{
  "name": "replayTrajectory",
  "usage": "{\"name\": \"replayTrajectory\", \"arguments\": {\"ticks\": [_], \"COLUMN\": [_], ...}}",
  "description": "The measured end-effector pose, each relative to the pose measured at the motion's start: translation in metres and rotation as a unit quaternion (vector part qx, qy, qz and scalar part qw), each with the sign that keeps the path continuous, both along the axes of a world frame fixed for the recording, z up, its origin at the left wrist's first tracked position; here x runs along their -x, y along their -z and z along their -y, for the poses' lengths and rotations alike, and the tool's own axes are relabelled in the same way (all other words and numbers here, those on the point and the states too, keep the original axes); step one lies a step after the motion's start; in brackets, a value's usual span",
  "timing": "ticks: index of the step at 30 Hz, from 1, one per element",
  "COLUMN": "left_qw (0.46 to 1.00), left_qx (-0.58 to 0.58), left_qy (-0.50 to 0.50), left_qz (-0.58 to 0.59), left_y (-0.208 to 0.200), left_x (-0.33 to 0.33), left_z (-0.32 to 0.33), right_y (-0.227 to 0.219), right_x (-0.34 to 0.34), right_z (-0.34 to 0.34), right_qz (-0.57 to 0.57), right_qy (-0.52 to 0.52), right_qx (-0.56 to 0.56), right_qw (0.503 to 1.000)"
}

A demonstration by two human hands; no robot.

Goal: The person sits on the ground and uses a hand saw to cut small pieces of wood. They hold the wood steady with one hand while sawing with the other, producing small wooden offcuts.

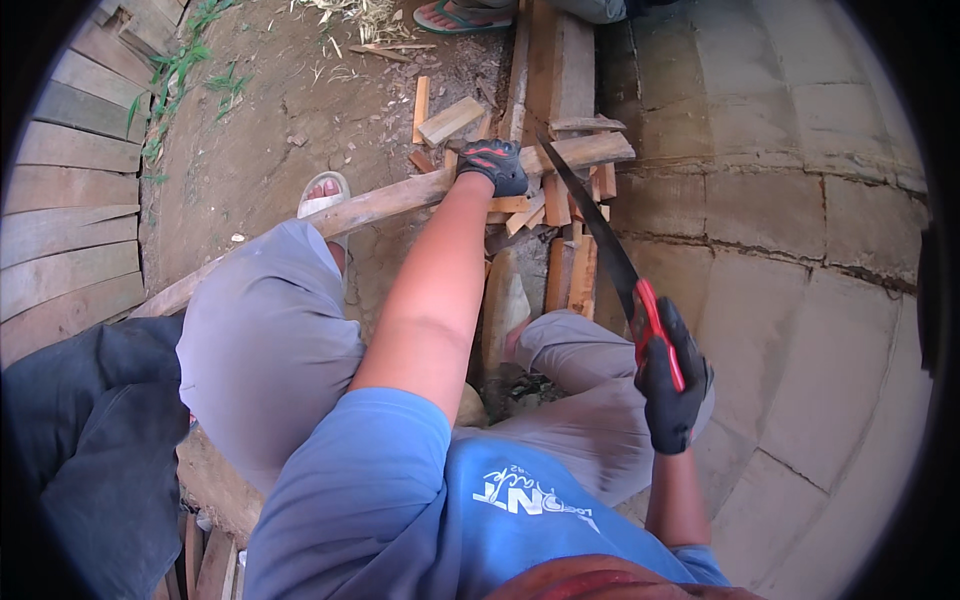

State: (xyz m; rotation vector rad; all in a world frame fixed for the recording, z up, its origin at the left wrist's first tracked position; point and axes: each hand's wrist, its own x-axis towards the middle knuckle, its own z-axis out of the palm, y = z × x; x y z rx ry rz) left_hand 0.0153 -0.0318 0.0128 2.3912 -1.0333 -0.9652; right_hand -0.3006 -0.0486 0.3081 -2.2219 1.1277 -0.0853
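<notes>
A long wooden plank [400,200] slants from the lower left up to the right, over a stack of short wood pieces. My left hand [493,166], in a black and red glove, is closed on the plank near its right end. In my gloved right hand [672,385], off to the right, is a handsaw [605,235] by its red and black handle. Its dark blade points up and left, and the tip appears beside the plank's end, right of my left hand. Whether the teeth touch the wood I cannot tell.
Several offcuts [450,120] lie around the plank on the dirt ground. Thick beams [560,70] run away at the top, where another person's sandalled foot [460,16] shows. Concrete blocks [760,220] line the right, boards [70,220] the left. Dark trousers [90,430] show at lower left.
</notes>
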Motion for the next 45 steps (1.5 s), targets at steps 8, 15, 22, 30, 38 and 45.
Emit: {"name": "replayTrajectory", "arguments": {"ticks": [8,15,22,30,38,45], "left_qw": [0.999,1.000,0.999,0.999,0.999,1.000], "left_qx": [0.034,0.007,0.027,0.025,0.031,0.007], "left_qy": [-0.021,0.017,-0.012,-0.014,-0.016,0.012], "left_qz": [0.036,0.023,0.033,0.024,0.019,0.016], "left_y": [0.008,-0.006,0.010,0.001,-0.002,-0.010], "left_x": [0.006,0.004,-0.002,0.006,0.003,0.001], "left_z": [0.004,0.003,-0.001,0.005,0.000,0.006], "right_y": [0.176,0.205,0.074,-0.018,0.132,0.225], "right_x": [-0.160,-0.185,-0.052,0.032,-0.116,-0.197], "right_z": [0.088,0.101,0.058,-0.001,0.073,0.113], "right_qz": [0.137,0.178,0.083,0.000,0.098,0.175], "right_qy": [-0.117,-0.104,-0.094,-0.027,-0.155,-0.116], "right_qx": [0.058,0.001,0.021,0.019,0.088,0.027], "right_qw": [0.982,0.979,0.992,0.999,0.979,0.977]}}
